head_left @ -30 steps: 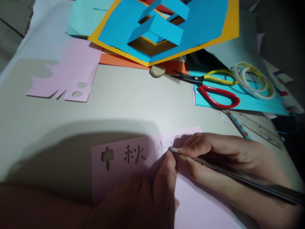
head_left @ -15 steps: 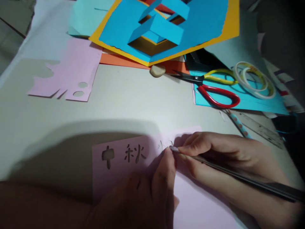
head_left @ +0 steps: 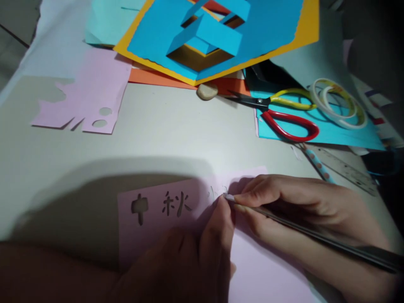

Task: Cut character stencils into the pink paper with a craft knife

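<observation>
A pink sheet of paper (head_left: 268, 265) lies at the front of the table, with two Chinese characters cut out on its left and fine outlines of another near my fingertips. My left hand (head_left: 202, 248), in shadow, presses this sheet down with bent fingers, its index fingertip right by the blade. My right hand (head_left: 293, 206) is closed around a slim, dark-handled craft knife (head_left: 296, 227). The knife's metal tip touches the paper at the outlined character, beside my left index finger. Part of the sheet is hidden under both hands.
Scissors (head_left: 261, 101) with yellow and red handles lie beyond my right hand, beside tape rolls (head_left: 342, 107) and a pebble-like piece (head_left: 207, 91). A blue-and-yellow pop-up card (head_left: 268, 38) stands behind. A dotted pencil (head_left: 318, 164), a ruler (head_left: 350, 172) and a cut pink scrap (head_left: 91, 84) lie around.
The view has shifted very slightly, and the pink sheet's left part appears a little further left. Both hands keep nearly the same pose, the knife tip still at the same outlined character.
</observation>
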A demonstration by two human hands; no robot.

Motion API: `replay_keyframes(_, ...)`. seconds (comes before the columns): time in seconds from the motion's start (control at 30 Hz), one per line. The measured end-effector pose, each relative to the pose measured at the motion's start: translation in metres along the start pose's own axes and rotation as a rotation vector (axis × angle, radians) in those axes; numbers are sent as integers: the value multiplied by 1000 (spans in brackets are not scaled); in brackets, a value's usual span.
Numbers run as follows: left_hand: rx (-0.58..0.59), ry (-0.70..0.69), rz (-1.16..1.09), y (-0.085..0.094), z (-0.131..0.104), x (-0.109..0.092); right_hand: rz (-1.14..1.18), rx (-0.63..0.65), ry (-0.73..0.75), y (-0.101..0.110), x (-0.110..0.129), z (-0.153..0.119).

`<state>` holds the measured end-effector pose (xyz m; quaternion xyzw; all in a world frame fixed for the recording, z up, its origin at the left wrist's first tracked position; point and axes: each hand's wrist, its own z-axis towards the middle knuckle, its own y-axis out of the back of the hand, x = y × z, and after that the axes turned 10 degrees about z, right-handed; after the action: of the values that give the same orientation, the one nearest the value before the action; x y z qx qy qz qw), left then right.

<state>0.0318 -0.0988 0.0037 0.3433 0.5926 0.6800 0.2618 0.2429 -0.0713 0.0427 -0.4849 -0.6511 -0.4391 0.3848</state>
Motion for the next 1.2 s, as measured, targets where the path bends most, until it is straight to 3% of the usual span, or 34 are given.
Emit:
replay_keyframes(0.33,-45,33,-63,-9,-7,-1,186,60,-11,-2,1,9)
replay_keyframes(0.5,-72,-47,3,-5,-4,1,177,32,-41,-1,-1,4)
replay_keyframes(0.63,-37,31,-29,-8,-7,-2,193,68,1,-1,-3,7)
replay_keyframes(0.8,-28,49,-65,-13,-12,-2,126,-33,-75,-4,2,6)
replay_keyframes(0.9,-36,58,-78,-12,-11,-1,169,-11,-108,-3,2,6)
replay_keyframes(1.1,-60,83,-99,-11,-10,-1,258,61,60,-1,-10,10)
replay_keyframes(1.2,-69,73,-121,-12,-11,-1,225,88,66,-1,-10,10)
